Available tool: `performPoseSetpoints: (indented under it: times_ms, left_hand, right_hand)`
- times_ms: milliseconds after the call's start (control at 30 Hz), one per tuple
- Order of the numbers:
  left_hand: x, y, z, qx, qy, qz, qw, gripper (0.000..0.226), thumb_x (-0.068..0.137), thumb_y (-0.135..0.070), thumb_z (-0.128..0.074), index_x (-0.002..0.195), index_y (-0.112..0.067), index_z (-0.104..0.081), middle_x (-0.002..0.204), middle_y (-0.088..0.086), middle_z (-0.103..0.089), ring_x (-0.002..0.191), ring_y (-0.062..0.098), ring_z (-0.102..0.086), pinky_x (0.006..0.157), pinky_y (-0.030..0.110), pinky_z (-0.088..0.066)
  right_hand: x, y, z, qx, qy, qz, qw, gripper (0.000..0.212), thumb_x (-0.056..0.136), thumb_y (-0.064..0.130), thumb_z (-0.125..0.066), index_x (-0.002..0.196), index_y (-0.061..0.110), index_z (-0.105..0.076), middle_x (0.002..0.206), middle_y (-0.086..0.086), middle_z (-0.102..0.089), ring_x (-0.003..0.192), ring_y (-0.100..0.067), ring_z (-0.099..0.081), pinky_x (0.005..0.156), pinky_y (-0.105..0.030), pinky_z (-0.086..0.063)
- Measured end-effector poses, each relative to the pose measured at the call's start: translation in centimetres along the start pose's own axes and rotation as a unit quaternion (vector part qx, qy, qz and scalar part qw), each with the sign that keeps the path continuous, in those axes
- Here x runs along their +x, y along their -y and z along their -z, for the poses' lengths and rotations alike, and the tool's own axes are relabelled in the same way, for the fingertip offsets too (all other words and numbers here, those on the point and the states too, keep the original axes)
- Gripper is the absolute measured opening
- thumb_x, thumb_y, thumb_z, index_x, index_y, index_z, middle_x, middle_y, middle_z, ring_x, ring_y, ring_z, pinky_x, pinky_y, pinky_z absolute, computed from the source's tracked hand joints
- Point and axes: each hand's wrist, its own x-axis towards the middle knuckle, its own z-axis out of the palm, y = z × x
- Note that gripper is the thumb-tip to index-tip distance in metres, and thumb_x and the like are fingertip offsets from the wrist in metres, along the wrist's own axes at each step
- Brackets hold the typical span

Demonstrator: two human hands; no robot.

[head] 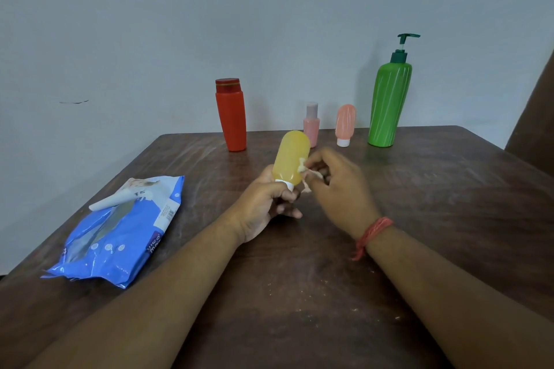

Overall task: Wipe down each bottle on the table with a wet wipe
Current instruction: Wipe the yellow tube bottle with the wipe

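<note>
My left hand (pixel 265 202) grips a small yellow bottle (pixel 290 160) by its white cap end, holding it cap-down above the table. My right hand (pixel 338 186) pinches a crumpled wet wipe (pixel 305 174) and presses it against the bottle's right side. At the back of the table stand a red bottle (pixel 231 115), a small pink bottle (pixel 311 124), a peach tube (pixel 344 124) on its white cap, and a tall green pump bottle (pixel 388 102).
A blue pack of wet wipes (pixel 120 234) lies at the left on the dark wooden table (pixel 419 204), its flap peeled up. A grey wall runs behind the table. A dark object stands at the right edge.
</note>
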Motion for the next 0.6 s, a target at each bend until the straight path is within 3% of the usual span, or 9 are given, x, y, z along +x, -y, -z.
performPoseSetpoints:
  times_ms: [133, 300, 500, 600]
  left_hand:
    - [0.0, 0.1, -0.4, 0.037, 0.036, 0.010, 0.999, 0.058, 0.066, -0.003, -0.053, 0.123, -0.008, -0.045, 0.063, 0.000, -0.053, 0.048, 0.012, -0.035, 0.065, 0.037, -0.055]
    - [-0.1, 0.0, 0.4, -0.040, -0.008, 0.003, 0.999, 0.062, 0.064, -0.001, -0.053, 0.125, -0.004, -0.050, 0.065, 0.004, -0.056, 0.045, 0.012, -0.037, 0.063, 0.039, -0.056]
    - [-0.2, -0.2, -0.4, 0.020, 0.006, 0.012, 1.000, 0.062, 0.066, -0.005, -0.053, 0.127, -0.010, -0.044, 0.065, 0.002, -0.052, 0.049, 0.013, -0.038, 0.064, 0.037, -0.055]
    - [-0.2, -0.1, -0.1, 0.000, -0.017, 0.006, 1.000, 0.070, 0.064, -0.004, -0.053, 0.133, -0.004, -0.044, 0.068, 0.004, -0.055, 0.049, 0.013, -0.039, 0.063, 0.038, -0.055]
  right_hand:
    - [1.5, 0.4, 0.9, 0.145, -0.112, -0.103, 0.978, 0.023, 0.091, 0.004, -0.067, 0.085, 0.026, -0.060, 0.085, 0.012, -0.066, 0.077, 0.002, -0.062, 0.071, -0.019, -0.054]
    - [-0.3, 0.4, -0.4, 0.199, 0.039, -0.149, 0.968, 0.014, 0.087, 0.004, -0.073, 0.085, 0.012, -0.061, 0.087, -0.013, -0.069, 0.079, -0.014, -0.065, 0.072, -0.032, -0.057]
    - [1.0, 0.7, -0.1, 0.224, -0.081, -0.142, 0.961, 0.016, 0.088, 0.005, -0.072, 0.083, 0.014, -0.061, 0.082, 0.002, -0.067, 0.074, -0.004, -0.062, 0.069, -0.023, -0.055]
    - [0.0, 0.3, -0.3, 0.189, 0.014, -0.143, 0.971, 0.017, 0.085, 0.006, -0.075, 0.081, 0.013, -0.060, 0.079, -0.005, -0.066, 0.073, -0.011, -0.060, 0.071, -0.035, -0.054]
